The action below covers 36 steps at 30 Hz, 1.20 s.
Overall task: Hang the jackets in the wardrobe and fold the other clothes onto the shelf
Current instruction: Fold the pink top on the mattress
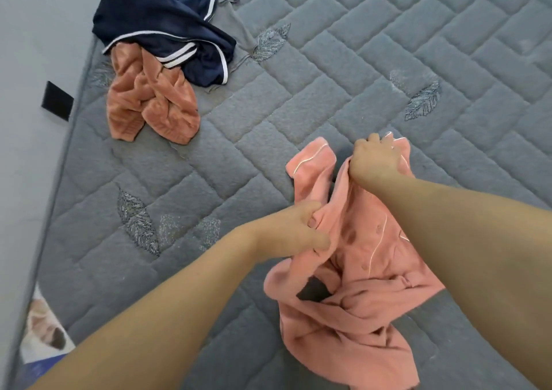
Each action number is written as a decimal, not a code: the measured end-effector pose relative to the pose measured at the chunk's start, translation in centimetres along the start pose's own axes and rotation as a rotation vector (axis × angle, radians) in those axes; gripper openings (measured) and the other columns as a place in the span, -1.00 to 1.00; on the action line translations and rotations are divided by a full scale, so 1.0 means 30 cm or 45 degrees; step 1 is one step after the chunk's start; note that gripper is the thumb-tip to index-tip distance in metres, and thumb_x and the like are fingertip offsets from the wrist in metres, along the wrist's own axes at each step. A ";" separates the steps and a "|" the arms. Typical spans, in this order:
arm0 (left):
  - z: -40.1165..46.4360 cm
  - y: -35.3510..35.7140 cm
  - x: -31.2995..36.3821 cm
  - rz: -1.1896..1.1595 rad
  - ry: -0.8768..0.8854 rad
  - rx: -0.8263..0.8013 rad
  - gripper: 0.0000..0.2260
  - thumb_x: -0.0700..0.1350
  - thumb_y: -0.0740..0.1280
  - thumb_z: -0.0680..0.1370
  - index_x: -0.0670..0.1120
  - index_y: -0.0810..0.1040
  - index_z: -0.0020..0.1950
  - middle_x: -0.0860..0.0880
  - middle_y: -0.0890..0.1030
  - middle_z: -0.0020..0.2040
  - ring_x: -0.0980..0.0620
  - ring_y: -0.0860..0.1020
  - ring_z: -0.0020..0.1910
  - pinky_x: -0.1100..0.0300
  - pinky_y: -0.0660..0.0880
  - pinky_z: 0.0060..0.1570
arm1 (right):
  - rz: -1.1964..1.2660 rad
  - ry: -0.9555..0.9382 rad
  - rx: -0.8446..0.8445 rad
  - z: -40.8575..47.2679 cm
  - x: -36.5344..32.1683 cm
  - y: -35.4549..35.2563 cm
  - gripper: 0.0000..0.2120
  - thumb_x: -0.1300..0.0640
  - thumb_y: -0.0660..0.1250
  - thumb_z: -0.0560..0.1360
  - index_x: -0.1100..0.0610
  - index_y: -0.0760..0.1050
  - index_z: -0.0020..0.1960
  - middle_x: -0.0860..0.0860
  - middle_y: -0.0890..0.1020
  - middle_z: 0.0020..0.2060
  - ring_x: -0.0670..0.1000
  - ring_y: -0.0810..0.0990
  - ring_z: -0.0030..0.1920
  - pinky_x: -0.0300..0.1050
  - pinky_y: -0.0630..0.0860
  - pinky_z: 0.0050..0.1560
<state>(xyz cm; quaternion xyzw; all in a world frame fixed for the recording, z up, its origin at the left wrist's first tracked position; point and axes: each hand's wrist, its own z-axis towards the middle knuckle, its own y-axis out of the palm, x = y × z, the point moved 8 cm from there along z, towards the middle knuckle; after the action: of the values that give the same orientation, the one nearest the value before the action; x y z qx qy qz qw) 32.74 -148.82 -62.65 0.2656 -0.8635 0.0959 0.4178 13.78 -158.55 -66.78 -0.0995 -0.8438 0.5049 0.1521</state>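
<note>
Grey quilted mattress, herringbone stitching, embroidered feather motifs; pale wall at left edge. Left hand and right hand, each grip clenched on soft pink piped shirt, crumpled near mattress foreground. Far left: fuzzy rust garment under glossy navy white-piped garment.

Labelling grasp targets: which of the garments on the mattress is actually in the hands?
The light pink buttoned top with pale piping, nearest the camera. Both hands grip it: left hand, right hand. The rust velvet garment and navy garment lie untouched.
</note>
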 end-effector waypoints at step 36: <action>-0.836 -0.860 -0.605 -0.212 -0.915 2.276 -0.57 -0.20 0.23 0.49 -0.06 0.35 0.37 -0.21 0.44 0.36 -0.23 0.43 0.31 -0.03 0.41 0.13 | 0.495 -0.004 0.314 0.107 -0.202 -0.109 -0.66 0.29 0.19 0.52 0.33 0.38 0.28 0.30 0.35 0.28 0.31 0.36 0.28 0.12 0.27 0.33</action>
<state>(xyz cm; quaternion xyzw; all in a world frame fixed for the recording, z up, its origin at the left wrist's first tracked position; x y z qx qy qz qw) 72.70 -153.91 -62.26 0.5593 -0.5263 0.6007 -0.2221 18.24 -164.69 -66.26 -0.2401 -0.7408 0.6244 0.0618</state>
